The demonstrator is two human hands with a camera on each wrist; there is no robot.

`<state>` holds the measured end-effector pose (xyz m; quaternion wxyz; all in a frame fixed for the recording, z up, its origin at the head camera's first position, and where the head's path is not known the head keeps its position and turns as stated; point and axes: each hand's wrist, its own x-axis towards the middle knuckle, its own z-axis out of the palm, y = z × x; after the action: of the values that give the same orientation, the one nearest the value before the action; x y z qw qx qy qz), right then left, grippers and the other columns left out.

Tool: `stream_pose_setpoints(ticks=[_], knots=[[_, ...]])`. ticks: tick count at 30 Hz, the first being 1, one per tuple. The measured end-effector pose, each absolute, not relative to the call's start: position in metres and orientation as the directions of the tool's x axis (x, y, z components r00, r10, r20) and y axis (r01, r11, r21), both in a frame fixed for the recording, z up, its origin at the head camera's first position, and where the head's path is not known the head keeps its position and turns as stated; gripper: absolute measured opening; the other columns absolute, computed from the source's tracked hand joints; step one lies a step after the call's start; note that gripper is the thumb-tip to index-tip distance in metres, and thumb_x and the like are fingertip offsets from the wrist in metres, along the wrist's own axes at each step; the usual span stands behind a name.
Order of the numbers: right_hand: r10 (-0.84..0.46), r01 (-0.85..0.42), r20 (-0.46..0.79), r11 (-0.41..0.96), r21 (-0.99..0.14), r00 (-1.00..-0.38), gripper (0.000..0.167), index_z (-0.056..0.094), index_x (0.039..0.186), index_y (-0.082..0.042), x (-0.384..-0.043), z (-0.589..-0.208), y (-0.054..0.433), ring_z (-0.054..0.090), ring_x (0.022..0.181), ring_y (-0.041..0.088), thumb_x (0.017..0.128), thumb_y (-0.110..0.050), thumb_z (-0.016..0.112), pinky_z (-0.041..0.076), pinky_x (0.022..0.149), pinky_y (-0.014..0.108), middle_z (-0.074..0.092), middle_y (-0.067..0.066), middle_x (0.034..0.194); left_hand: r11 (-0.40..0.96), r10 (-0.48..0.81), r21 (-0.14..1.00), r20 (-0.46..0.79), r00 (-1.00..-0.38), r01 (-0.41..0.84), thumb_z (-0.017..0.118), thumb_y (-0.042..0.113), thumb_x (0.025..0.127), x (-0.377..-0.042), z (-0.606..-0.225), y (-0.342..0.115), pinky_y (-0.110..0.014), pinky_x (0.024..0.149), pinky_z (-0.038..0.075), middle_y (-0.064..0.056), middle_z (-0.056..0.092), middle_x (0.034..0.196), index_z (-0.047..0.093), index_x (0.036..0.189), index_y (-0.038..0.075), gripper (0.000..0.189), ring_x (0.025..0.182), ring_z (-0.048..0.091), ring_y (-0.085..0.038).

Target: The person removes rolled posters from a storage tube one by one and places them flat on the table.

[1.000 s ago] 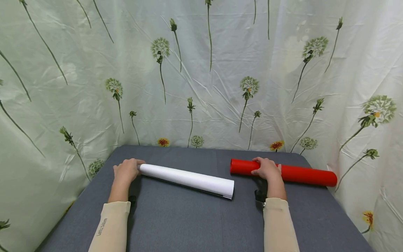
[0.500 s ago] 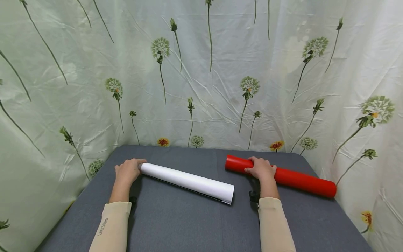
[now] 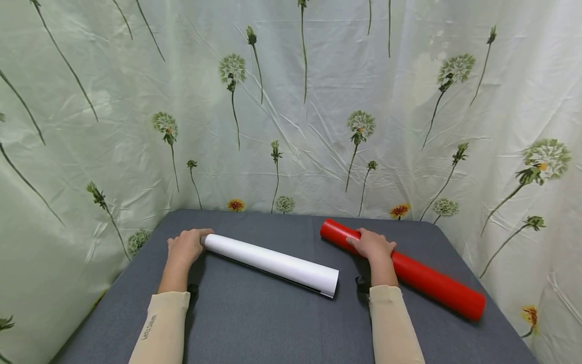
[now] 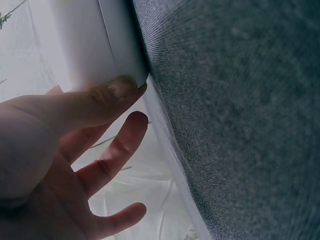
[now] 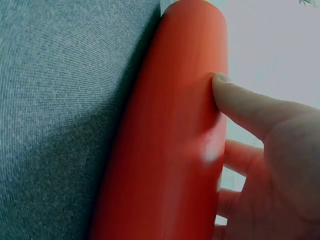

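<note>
A white roll of sheet material (image 3: 273, 265) lies slantwise on the grey table, its right end nearer the front. My left hand (image 3: 184, 247) pinches the roll's far left end; in the left wrist view the thumb (image 4: 107, 97) presses on the rim while other fingers are spread off it. To the right, a glossy red roll (image 3: 436, 283) lies at a steeper slant. My right hand (image 3: 374, 247) grips it left of its middle from above. In the right wrist view the thumb (image 5: 245, 102) touches its side, and the other fingers are partly hidden behind it.
The grey table (image 3: 254, 323) has rounded back corners. A pale curtain (image 3: 291, 101) printed with dandelions hangs behind it and along both sides. The red roll's right end lies close to the table's right edge.
The red roll has turned, its right end swinging toward the front and its left end going back and left. My right hand shifted left with it. The white roll's right end moved slightly frontward.
</note>
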<state>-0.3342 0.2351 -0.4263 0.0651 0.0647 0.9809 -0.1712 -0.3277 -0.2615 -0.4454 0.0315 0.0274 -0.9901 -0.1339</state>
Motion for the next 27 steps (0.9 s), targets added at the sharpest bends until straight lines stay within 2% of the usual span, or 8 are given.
stream_pose_setpoints(ticks=[9, 17, 21, 27], knots=[[0.108, 0.167, -0.166, 0.901, -0.399, -0.980, 0.072, 0.041, 0.161, -0.010, -0.321, -0.430, 0.256, 0.049, 0.137, 0.053, 0.103, -0.048, 0.060, 0.031, 0.112, 0.074, 0.048, 0.031, 0.158, 0.954, -0.046, 0.298, 0.029, -0.999, -0.036, 0.065, -0.001, 0.097, -0.332, -0.449, -0.256, -0.080, 0.102, 0.037, -0.032, 0.064, 0.141, 0.065, 0.145, 0.021, 0.053, 0.119, 0.063, -0.056], [0.093, 0.187, -0.235, 0.888, -0.420, -0.968, 0.083, 0.038, 0.162, -0.007, -0.303, -0.431, 0.300, 0.047, 0.137, 0.055, 0.098, -0.049, 0.069, 0.034, 0.111, 0.075, 0.043, 0.035, 0.159, 0.956, -0.044, 0.293, 0.039, -0.998, -0.031, 0.063, -0.002, 0.098, -0.333, -0.448, -0.257, -0.079, 0.101, 0.038, -0.032, 0.064, 0.140, 0.066, 0.145, 0.020, 0.052, 0.115, 0.064, -0.056], [0.034, 0.149, -0.254, 0.882, -0.446, -0.966, 0.082, 0.042, 0.157, 0.001, -0.291, -0.421, 0.328, 0.051, 0.131, 0.055, 0.096, -0.044, 0.075, 0.042, 0.109, 0.071, 0.048, 0.039, 0.151, 0.954, -0.047, 0.296, 0.023, -0.999, -0.038, 0.060, -0.004, 0.099, -0.330, -0.448, -0.259, -0.080, 0.101, 0.037, -0.033, 0.063, 0.141, 0.065, 0.145, 0.019, 0.052, 0.115, 0.064, -0.056], [-0.065, 0.069, -0.260, 0.877, -0.476, -0.964, 0.068, 0.050, 0.145, 0.010, -0.271, -0.407, 0.369, 0.059, 0.121, 0.054, 0.095, -0.027, 0.077, 0.051, 0.099, 0.062, 0.057, 0.043, 0.136, 0.951, -0.047, 0.306, 0.024, -0.999, -0.037, 0.059, -0.006, 0.098, -0.327, -0.449, -0.260, -0.081, 0.101, 0.037, -0.034, 0.061, 0.143, 0.065, 0.145, 0.018, 0.053, 0.116, 0.063, -0.058]])
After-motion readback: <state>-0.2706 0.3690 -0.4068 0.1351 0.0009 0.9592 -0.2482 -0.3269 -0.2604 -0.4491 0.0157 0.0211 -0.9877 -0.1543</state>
